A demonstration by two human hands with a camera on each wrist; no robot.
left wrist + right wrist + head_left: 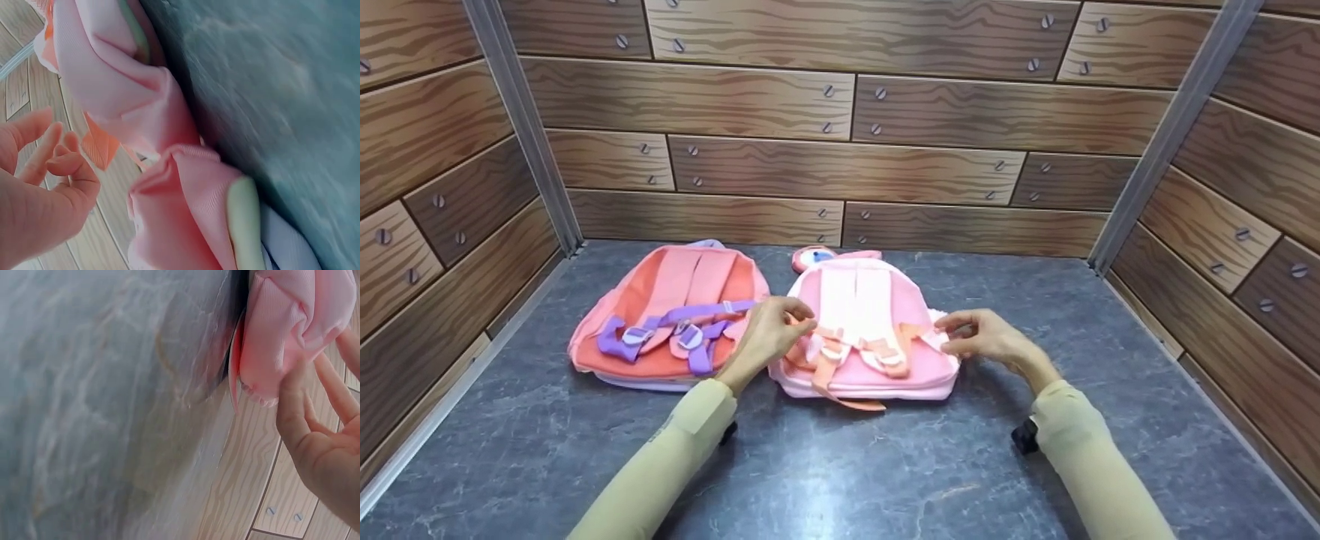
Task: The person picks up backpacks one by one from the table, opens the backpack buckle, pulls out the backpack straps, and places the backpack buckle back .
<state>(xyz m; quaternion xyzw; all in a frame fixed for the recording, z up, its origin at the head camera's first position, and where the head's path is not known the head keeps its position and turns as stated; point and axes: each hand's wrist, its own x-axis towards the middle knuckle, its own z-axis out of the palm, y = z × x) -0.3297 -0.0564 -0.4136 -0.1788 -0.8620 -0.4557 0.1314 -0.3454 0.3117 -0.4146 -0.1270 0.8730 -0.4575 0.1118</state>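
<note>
A light pink backpack (911, 307) lies on the table with its shoulder straps up and orange webbing strap ends (825, 371) loose across it. At its left side hovers my left hand (769, 330), fingers loosely bent and holding nothing in the left wrist view. My right hand (994, 341) is at the backpack's right edge, its extended fingers (292, 408) at the pink fabric; whether they touch it is hard to tell. To the left lies a coral backpack (626, 311) with purple straps (701, 311) and buckles, partly behind my left hand.
A small pink piece with a blue-and-white eye shape (816, 257) sticks out behind the light pink backpack. The grey marbled table (885, 480) is enclosed by wood-plank-patterned walls (780, 165) at the back and sides.
</note>
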